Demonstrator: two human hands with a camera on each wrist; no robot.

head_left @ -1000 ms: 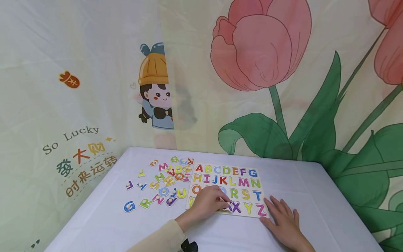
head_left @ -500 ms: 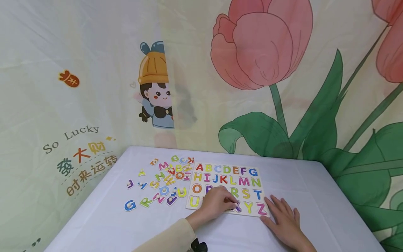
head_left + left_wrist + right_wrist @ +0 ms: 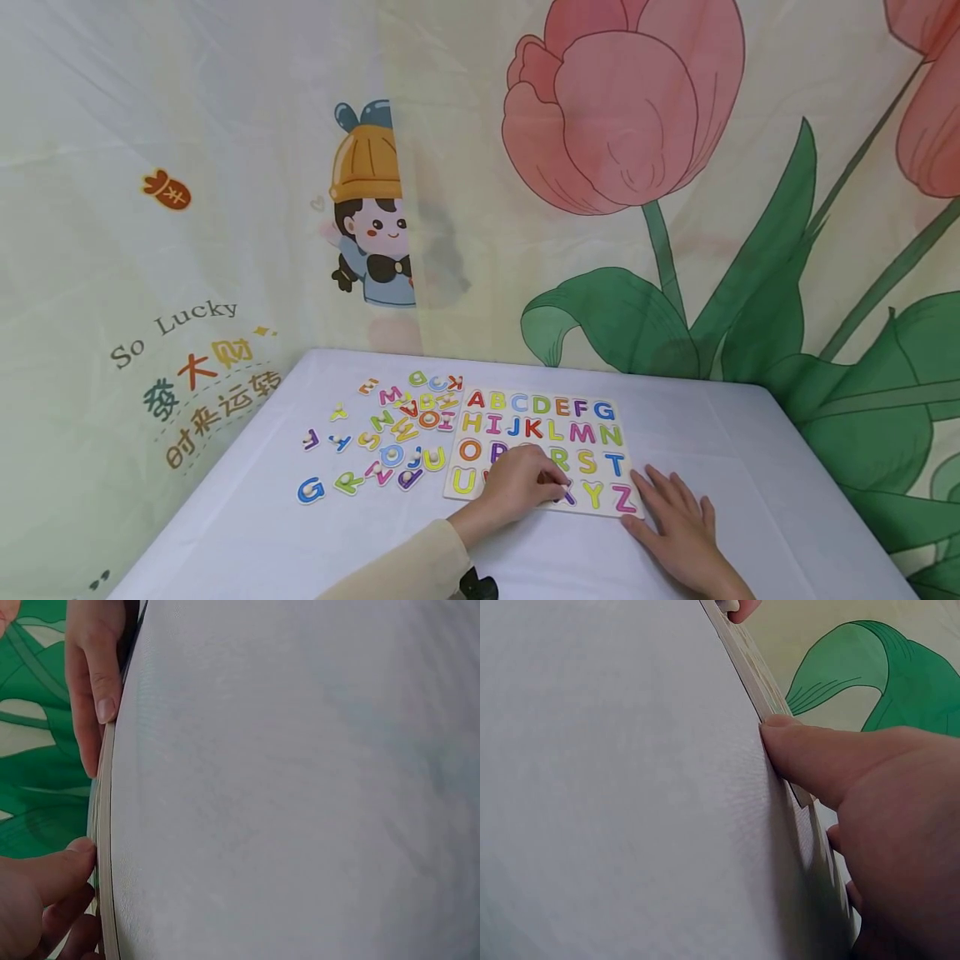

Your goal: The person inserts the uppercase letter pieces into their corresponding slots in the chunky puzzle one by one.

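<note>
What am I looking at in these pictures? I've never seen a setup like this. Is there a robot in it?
No robot here: these are a person's own bare hands. The wide picture comes from a camera worn on the head; the other two come from cameras worn on each wrist. On the white-covered table lies an alphabet board, with loose letter pieces scattered to its left. The left hand seems to pinch a purple piece, mostly hidden by its fingers, at the board's X. The right hand holds nothing; its thumb touches the board's edge. Behind hangs a backdrop printed with flowers.
</note>
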